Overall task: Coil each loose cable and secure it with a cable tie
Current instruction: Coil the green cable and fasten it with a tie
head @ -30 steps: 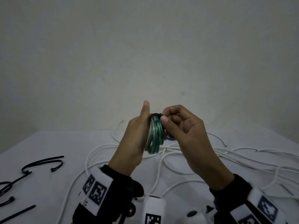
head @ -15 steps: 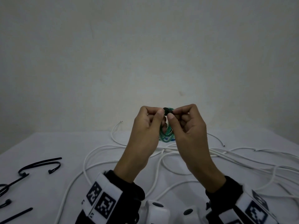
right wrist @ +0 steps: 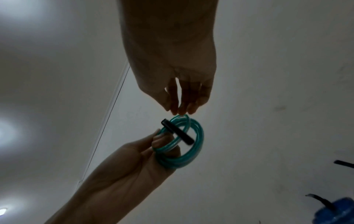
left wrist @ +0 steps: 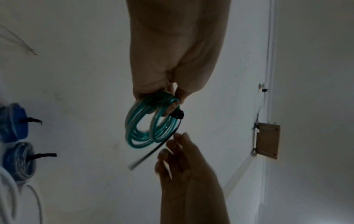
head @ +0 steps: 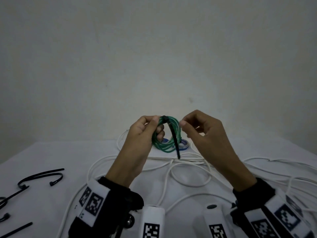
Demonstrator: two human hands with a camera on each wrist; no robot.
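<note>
Nearest, spare black ties (head: 39, 176) lying flat on white table (head: 51, 152), within reach. Loose white cables (head: 188, 179) sprawled beyond, uncoiled. Above them, left hand (head: 137, 143) pinching glossy green coil (head: 167, 134) at its cinched black tie (head: 174, 136), stiff tail hanging free. Right hand (head: 205, 133) just beside, fingers loosely curled, holding nothing. Farthest, blue coils (left wrist: 14, 122), tied.

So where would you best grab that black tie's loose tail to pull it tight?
Pinch the black tie near its free lower end, coming from the right hand side; the tail hangs clear across the green coil, which the left hand grips opposite.
</note>
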